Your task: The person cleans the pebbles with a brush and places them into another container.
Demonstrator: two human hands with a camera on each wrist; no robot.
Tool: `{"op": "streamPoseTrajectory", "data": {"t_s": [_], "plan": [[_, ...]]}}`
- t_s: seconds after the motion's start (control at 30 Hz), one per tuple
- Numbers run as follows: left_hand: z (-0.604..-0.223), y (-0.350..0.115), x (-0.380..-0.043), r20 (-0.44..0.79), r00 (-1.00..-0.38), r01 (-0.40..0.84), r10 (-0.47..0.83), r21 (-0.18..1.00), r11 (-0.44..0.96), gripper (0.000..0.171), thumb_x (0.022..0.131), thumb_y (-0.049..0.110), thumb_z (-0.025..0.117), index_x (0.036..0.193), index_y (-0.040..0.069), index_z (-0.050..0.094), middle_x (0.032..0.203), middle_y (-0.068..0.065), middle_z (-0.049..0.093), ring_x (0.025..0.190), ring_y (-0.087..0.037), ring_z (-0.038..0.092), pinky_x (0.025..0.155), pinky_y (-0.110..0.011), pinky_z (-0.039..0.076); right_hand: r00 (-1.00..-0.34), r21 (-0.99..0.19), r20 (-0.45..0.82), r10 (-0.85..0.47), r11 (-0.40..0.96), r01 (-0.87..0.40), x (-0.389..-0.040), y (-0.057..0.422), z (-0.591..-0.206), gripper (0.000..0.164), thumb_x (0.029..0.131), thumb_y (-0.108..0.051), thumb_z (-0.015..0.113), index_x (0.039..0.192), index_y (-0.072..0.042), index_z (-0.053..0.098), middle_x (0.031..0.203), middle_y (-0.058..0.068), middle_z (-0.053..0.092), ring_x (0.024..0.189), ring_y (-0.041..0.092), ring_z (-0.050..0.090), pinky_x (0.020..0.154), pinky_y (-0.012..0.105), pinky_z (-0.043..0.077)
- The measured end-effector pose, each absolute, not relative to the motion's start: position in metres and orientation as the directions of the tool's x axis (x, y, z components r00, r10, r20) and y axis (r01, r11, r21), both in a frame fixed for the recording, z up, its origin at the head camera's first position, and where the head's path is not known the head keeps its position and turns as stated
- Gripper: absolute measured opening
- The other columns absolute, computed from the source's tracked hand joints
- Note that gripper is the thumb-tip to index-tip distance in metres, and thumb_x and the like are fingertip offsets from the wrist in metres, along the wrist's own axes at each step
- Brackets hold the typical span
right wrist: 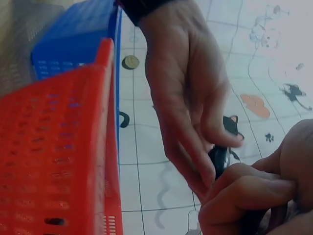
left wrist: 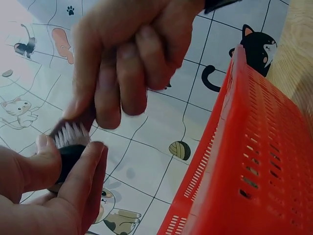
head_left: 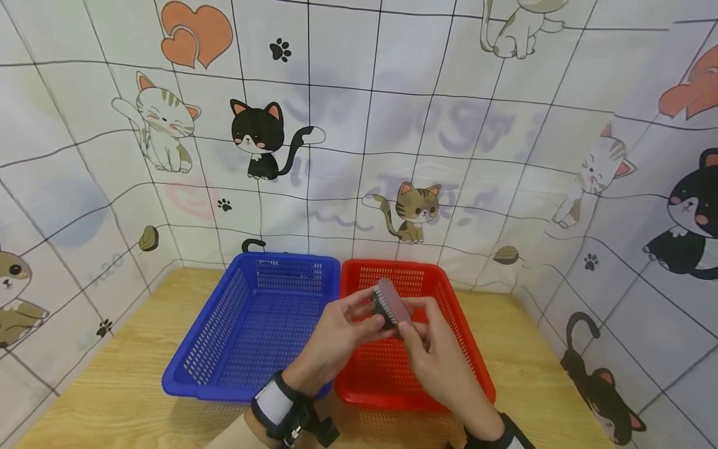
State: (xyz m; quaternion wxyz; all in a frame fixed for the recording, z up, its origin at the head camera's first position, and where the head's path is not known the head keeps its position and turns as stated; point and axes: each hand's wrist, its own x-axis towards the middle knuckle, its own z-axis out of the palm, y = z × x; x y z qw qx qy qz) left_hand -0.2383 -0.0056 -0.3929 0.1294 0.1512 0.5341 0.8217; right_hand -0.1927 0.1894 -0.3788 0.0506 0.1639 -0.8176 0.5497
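Above the red basket, my right hand point(head_left: 440, 355) pinches a small brush point(head_left: 397, 300) with a mauve back and pale bristles. My left hand point(head_left: 342, 327) grips a small, dark, rounded object point(left wrist: 71, 160) against the bristle side. In the left wrist view the bristle tips meet this object; its exact kind cannot be made out. The right wrist view shows the dark object point(right wrist: 220, 159) between the left fingers, while the right hand's fingers point(right wrist: 244, 196) hide most of the brush.
A red perforated basket point(head_left: 471, 349) lies below the hands, with a blue perforated basket point(head_left: 196, 349) beside it on the left. Both stand on a wooden table point(head_left: 112, 386). Cat-patterned sheeting point(head_left: 336, 125) rises behind and at both sides.
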Motion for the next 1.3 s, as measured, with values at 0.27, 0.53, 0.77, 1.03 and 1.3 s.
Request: {"op": "streamPoseTrajectory", "data": {"t_s": [0.27, 0.53, 0.77, 1.03, 1.3], "plan": [[-0.389, -0.008, -0.237, 0.135, -0.906, -0.052, 0.402, 0.906, -0.421, 0.057, 0.092, 0.005, 0.072, 0.143, 0.021, 0.055, 0.136, -0.015, 0.059, 0.11, -0.039, 0.065, 0.088, -0.045, 0.055, -0.974, -0.919, 0.18, -0.137, 0.329, -0.216, -0.196, 0.201, -0.376, 0.038, 0.103, -0.019, 0.06, 0.137, -0.025, 0.043, 0.073, 0.015, 0.057, 0.052, 0.019, 0.045, 0.043, 0.023, 0.036], [-0.386, -0.009, -0.236, 0.157, -0.909, -0.007, 0.387, 0.921, -0.389, 0.06, 0.089, 0.013, 0.078, 0.143, 0.016, 0.053, 0.134, -0.022, 0.054, 0.11, -0.043, 0.064, 0.088, -0.044, 0.055, -0.976, -0.92, 0.188, -0.114, 0.328, -0.215, -0.19, 0.207, -0.373, 0.038, 0.104, -0.029, 0.059, 0.138, -0.024, 0.043, 0.081, 0.015, 0.062, 0.061, 0.034, 0.055, 0.046, 0.027, 0.044], [-0.385, -0.009, -0.236, 0.153, -0.906, 0.019, 0.394, 0.945, -0.325, 0.057, 0.089, 0.021, 0.079, 0.14, 0.019, 0.053, 0.126, -0.017, 0.065, 0.11, -0.032, 0.066, 0.09, -0.041, 0.055, -0.977, -0.917, 0.192, -0.094, 0.337, -0.213, -0.183, 0.209, -0.365, 0.042, 0.102, -0.034, 0.06, 0.139, -0.025, 0.042, 0.086, 0.014, 0.063, 0.063, 0.029, 0.057, 0.05, 0.029, 0.048], [-0.387, -0.009, -0.238, 0.13, -0.92, 0.02, 0.369, 0.957, -0.289, 0.055, 0.09, 0.025, 0.078, 0.136, 0.011, 0.051, 0.124, -0.018, 0.063, 0.102, -0.033, 0.068, 0.088, -0.041, 0.057, -0.975, -0.917, 0.199, -0.094, 0.333, -0.219, -0.18, 0.21, -0.362, 0.044, 0.101, -0.038, 0.061, 0.14, -0.027, 0.043, 0.082, 0.016, 0.06, 0.06, 0.029, 0.053, 0.05, 0.027, 0.047], [-0.389, -0.01, -0.238, 0.134, -0.916, 0.027, 0.378, 0.961, -0.276, 0.052, 0.09, 0.018, 0.077, 0.134, 0.008, 0.051, 0.12, -0.024, 0.065, 0.099, -0.033, 0.069, 0.087, -0.042, 0.057, -0.967, -0.912, 0.215, -0.135, 0.326, -0.248, -0.177, 0.208, -0.362, 0.044, 0.101, -0.037, 0.061, 0.14, -0.027, 0.042, 0.079, 0.015, 0.059, 0.056, 0.022, 0.05, 0.047, 0.026, 0.044]]}}
